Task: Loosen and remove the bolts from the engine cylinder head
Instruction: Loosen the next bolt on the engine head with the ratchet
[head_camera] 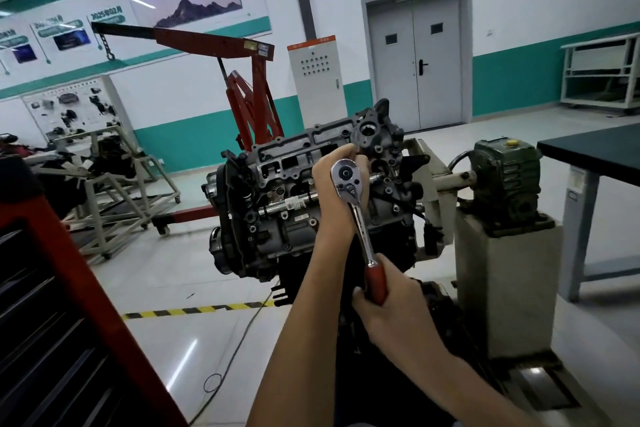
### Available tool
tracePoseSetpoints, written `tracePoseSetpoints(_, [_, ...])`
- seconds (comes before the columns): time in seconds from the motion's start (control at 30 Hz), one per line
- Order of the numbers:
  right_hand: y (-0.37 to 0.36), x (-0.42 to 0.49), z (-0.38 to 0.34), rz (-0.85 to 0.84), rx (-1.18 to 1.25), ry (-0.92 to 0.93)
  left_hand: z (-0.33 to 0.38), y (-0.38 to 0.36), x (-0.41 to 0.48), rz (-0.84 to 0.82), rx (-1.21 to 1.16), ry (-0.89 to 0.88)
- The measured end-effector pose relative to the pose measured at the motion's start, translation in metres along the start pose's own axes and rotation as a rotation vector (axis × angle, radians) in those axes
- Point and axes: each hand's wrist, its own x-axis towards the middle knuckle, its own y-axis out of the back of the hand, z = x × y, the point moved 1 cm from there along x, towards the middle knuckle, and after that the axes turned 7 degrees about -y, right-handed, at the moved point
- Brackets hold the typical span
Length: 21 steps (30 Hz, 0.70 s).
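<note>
An engine cylinder head [294, 163] sits tilted on a stand in a workshop. Its near right end is taken up: the left hand [329, 184] wraps the head of a ratchet wrench [362, 229], and the right hand [391, 302] grips the red handle below. The top face to the left of that hand lies uncovered and reachable from above.

On the right, the stand's pedestal [505, 274] and green gearbox [507, 180] crowd just beside the engine, with a dark table [588, 149] beyond. Behind, a red hoist [249, 90] stands near, its leg running along the floor. To the left, open floor [166, 288] separates the engine from a red tool cabinet [52, 288]; a cable [242, 333] trails across it.
</note>
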Motion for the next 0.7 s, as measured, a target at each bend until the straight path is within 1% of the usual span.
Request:
tracePoseSetpoints(0.07, [-0.01, -0.003, 0.0, -0.013, 0.058, -0.026, -0.001, 0.002, -0.001, 0.004, 0.077, -0.018])
tracePoseSetpoints(0.13, [0.011, 0.004, 0.002, -0.053, -0.038, -0.015, -0.005, 0.01, -0.002, -0.058, 0.083, -0.032])
tracePoseSetpoints(0.2, [0.05, 0.02, 0.002, -0.115, -0.285, 0.069, -0.005, 0.023, -0.001, -0.171, 0.072, -0.044])
tracePoseSetpoints(0.27, [0.094, 0.044, -0.008, -0.167, -0.567, 0.206, -0.006, 0.032, 0.003, -0.317, 0.092, -0.077])
tracePoseSetpoints(0.3, [0.113, 0.057, -0.016, -0.164, -0.705, 0.275, -0.006, 0.033, 0.005, -0.364, 0.127, -0.096])
tracePoseSetpoints(0.33, [0.127, 0.068, -0.025, -0.126, -0.818, 0.347, -0.005, 0.032, 0.008, -0.385, 0.158, -0.116])
tracePoseSetpoints(0.4, [0.141, 0.08, -0.034, -0.039, -0.921, 0.432, -0.002, 0.025, 0.008, -0.371, 0.166, -0.143])
tracePoseSetpoints(0.43, [0.139, 0.08, -0.033, -0.023, -0.911, 0.426, -0.002, 0.022, 0.006, -0.321, 0.148, -0.137])
tracePoseSetpoints(0.5, [0.119, 0.065, -0.017, -0.028, -0.783, 0.327, -0.004, 0.016, 0.001, -0.168, 0.116, -0.103])
tracePoseSetpoints(0.6, [0.064, 0.026, 0.003, 0.051, -0.395, 0.147, -0.007, 0.009, -0.002, 0.009, 0.07, -0.028])
tracePoseSetpoints(0.7, [0.004, 0.0, 0.004, 0.004, 0.003, -0.031, -0.003, 0.0, -0.001, 0.072, 0.063, -0.023])
